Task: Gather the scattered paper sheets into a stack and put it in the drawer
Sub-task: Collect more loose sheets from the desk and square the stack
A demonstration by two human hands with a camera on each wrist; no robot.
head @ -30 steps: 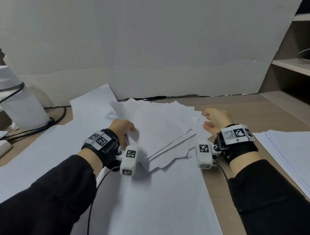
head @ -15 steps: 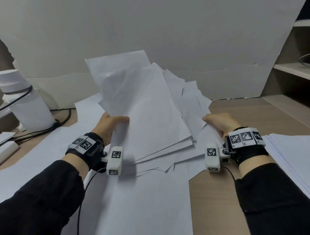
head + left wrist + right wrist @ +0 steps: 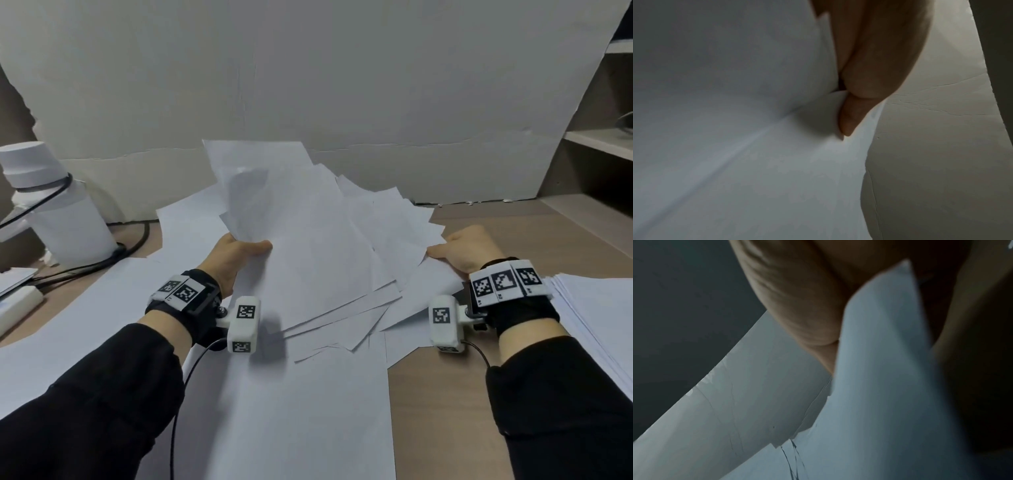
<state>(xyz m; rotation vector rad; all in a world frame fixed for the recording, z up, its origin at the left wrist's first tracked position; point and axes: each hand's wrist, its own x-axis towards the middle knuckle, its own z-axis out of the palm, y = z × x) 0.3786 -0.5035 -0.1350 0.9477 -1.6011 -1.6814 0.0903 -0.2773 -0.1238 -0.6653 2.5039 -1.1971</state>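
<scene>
- Wooden desk fills the lower frame, a pale wall rising behind it across the top.
- Big white sheet lies flat over the desk's centre and left, running down to the bottom edge.
- Centre frame: the papers, a loose fanned bundle, tilted up off the desk, far edges raised toward the wall, corners splayed unevenly.
- Left hand grips the bundle's left edge, thumb on top pointing right; the left wrist view shows the thumb pressed onto the top sheet, the rest of the fingers hidden underneath.
- Right hand holds the right edge, thumb lying on the paper; the right wrist view shows the sheets' edge tucked between thumb and fingers, blurred.
- Right edge of frame: a second stack lying flat on the desk, just beside the right wrist.
- Upper right: open shelves.
- Left side: a white cylinder with a black cable looped around it and trailing along the desk.
- Far left edge: a white power strip.
- No drawer in view from any camera.
</scene>
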